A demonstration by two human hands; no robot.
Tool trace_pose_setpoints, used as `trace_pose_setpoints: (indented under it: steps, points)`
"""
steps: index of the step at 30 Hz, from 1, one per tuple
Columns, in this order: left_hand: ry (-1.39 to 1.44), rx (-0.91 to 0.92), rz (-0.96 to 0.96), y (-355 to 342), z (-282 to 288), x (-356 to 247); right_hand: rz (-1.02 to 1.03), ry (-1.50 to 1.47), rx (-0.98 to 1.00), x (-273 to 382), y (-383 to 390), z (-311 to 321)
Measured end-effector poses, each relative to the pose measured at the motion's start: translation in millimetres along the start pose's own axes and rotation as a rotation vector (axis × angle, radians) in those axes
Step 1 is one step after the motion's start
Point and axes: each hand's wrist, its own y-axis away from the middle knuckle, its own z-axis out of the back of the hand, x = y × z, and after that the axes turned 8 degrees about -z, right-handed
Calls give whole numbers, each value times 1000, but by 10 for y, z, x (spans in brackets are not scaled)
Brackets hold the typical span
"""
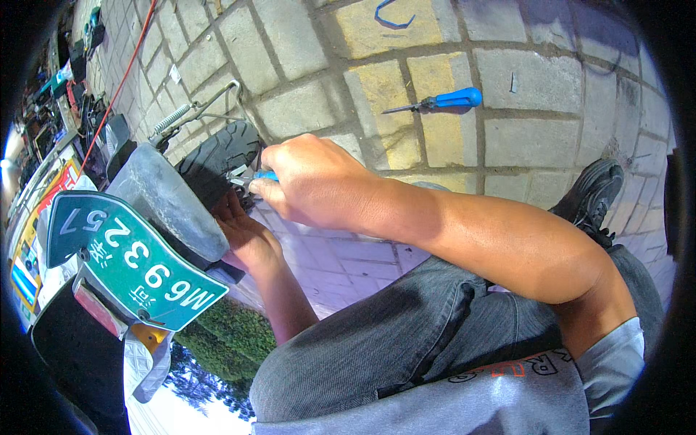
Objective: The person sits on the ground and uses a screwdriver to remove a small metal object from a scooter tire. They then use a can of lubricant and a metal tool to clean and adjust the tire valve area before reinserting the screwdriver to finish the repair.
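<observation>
In my right hand is a small blue-handled tool, gripped between thumb and fingers. Its metal end meets the wheel of a scooter or motorbike, beside the black treaded tyre; most of the tool is hidden in my fist, so I cannot make out its kind. My left hand reaches in below, fingers bent up against the wheel's side under the grey mudguard. What those fingers hold is hidden. On the paving to the right of the wheel lies a blue-handled screwdriver.
A green licence plate juts from the mudguard close to my left forearm. The kickstand with its spring stands beyond the tyre. A red cord runs across at the left, near cluttered tools. A bent blue strip lies on the far paving.
</observation>
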Motion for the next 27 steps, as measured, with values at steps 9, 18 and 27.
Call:
trace_pose_setpoints:
  steps: [9, 18, 27]
  points:
    - [5, -2, -21, -10, 21, 33, -152, -155, 169, 58, -151, 97]
    - [35, -99, 12, -31, 27, 64, 174, 222, 47, -14, -201, 1]
    - [-11, -123, -2, -23, -69, 4, 217, 171, 55, -99, -263, -36]
